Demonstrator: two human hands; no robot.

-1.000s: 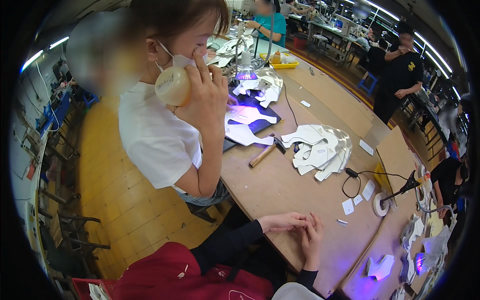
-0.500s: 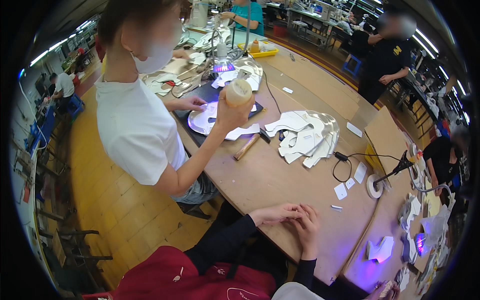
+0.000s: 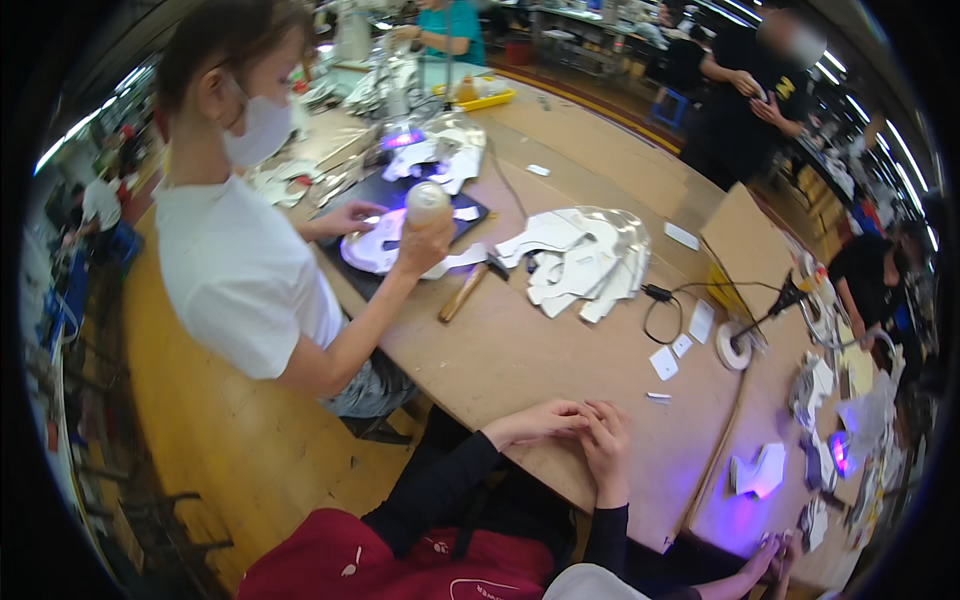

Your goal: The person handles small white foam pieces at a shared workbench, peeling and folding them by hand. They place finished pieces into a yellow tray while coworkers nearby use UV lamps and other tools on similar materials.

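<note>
1. Surface: brown top, seam across its right part.
2. Far-left: dark board.
3. Hammer, wooden handle, between board and overlapping pile of white cut pieces.
4. Right of pile: looped black cable, small white cards, round white base.
5. Nearer: thin white strip.
6. Past seam: white piece, violet-lit.

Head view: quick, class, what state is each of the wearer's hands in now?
Black-sleeved bare left hand: fingers bent, nothing visibly held; grip cannot be told.
Black-sleeved bare right hand: fingers bent against the left's; grip cannot be told.
</note>
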